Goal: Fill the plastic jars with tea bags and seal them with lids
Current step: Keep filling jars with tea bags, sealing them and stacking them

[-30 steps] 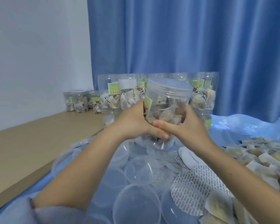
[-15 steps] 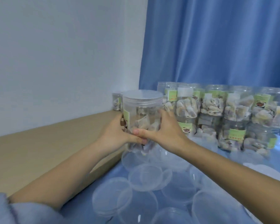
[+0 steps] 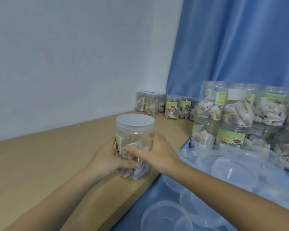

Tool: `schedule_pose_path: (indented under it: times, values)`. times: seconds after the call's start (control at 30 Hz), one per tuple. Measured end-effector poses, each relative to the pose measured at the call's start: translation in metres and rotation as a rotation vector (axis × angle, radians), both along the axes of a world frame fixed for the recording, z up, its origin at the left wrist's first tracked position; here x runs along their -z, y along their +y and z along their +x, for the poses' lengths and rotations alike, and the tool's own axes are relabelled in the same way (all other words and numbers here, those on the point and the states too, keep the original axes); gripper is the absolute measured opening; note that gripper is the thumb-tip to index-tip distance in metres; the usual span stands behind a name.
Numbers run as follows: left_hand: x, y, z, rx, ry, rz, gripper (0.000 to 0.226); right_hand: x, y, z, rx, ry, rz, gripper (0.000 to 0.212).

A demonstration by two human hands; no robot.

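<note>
Support surface: a tan wooden ledge [image 3: 40, 164] along the white wall. A lidded clear jar [image 3: 135, 147] stands near its front edge; a row of filled jars [image 3: 162, 105] stands at its far end. Adjacent, a blue cloth [image 3: 140, 209] carries loose clear lids [image 3: 163, 217] and stacked filled jars [image 3: 240, 117]

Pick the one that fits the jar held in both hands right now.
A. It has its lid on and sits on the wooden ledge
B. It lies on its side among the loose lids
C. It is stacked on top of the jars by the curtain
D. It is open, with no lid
A: the jar stands upright on the wooden ledge, its lid on top, with the left hand and right hand around it.
</note>
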State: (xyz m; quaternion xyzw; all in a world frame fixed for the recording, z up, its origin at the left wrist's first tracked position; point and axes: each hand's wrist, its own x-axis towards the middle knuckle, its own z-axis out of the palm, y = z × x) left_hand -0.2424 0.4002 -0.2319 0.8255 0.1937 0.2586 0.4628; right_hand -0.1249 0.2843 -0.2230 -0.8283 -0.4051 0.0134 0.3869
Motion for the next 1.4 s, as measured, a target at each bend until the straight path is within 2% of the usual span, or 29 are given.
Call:
schedule_pose_path:
  times: [0.07,0.1,0.17,0.2,0.3,0.37,0.43,0.47,0.53,0.63,0.73,0.83,1.0,1.23,1.4]
  values:
    - [0.003,0.006,0.019,-0.038,0.001,-0.010,0.056,-0.002,0.009,0.018,0.014,-0.004,-0.019,0.120]
    - [0.002,0.008,0.033,-0.057,-0.004,-0.016,0.063,-0.006,0.012,0.032,0.025,0.025,-0.027,0.112]
    - [0.002,0.007,0.070,-0.005,-0.042,-0.149,0.088,-0.017,0.015,0.070,0.105,0.081,-0.039,0.067]
    - [0.002,0.003,0.092,0.068,-0.050,-0.224,0.089,-0.023,0.014,0.091,0.179,0.101,-0.068,0.050]
    - [0.000,-0.023,0.155,0.251,0.006,-0.265,0.070,-0.031,0.009,0.135,0.300,0.169,-0.065,0.036]
    - [0.000,-0.038,0.184,0.288,-0.003,-0.248,0.057,-0.031,0.007,0.146,0.331,0.089,-0.089,0.034]
    - [-0.004,-0.050,0.199,0.248,-0.011,-0.195,0.048,-0.033,0.001,0.147,0.357,0.012,-0.113,0.016]
    - [-0.007,-0.055,0.202,0.221,-0.014,-0.167,0.045,-0.034,-0.002,0.147,0.350,-0.014,-0.112,0.020]
    - [-0.013,-0.060,0.203,0.198,-0.014,-0.164,0.046,-0.038,-0.011,0.144,0.308,-0.023,-0.109,0.012]
    - [-0.023,-0.072,0.193,0.185,-0.003,-0.197,0.056,-0.045,-0.024,0.135,0.255,0.002,-0.120,0.036]
    - [-0.036,-0.092,0.179,0.176,-0.029,-0.207,0.053,-0.058,-0.043,0.120,0.248,0.001,-0.102,0.050]
    - [-0.053,-0.120,0.163,0.175,-0.074,-0.212,0.037,-0.072,-0.071,0.104,0.230,-0.017,-0.050,0.043]
    - [-0.069,-0.172,0.153,0.250,-0.164,-0.232,0.039,-0.090,-0.129,0.088,0.221,-0.070,0.063,0.032]
    - [-0.084,-0.244,0.172,0.305,-0.140,-0.208,0.032,-0.096,-0.208,0.107,0.279,-0.080,0.170,0.031]
    - [-0.077,-0.303,0.206,0.343,-0.063,-0.309,0.025,-0.083,-0.267,0.137,0.359,0.005,0.211,0.031]
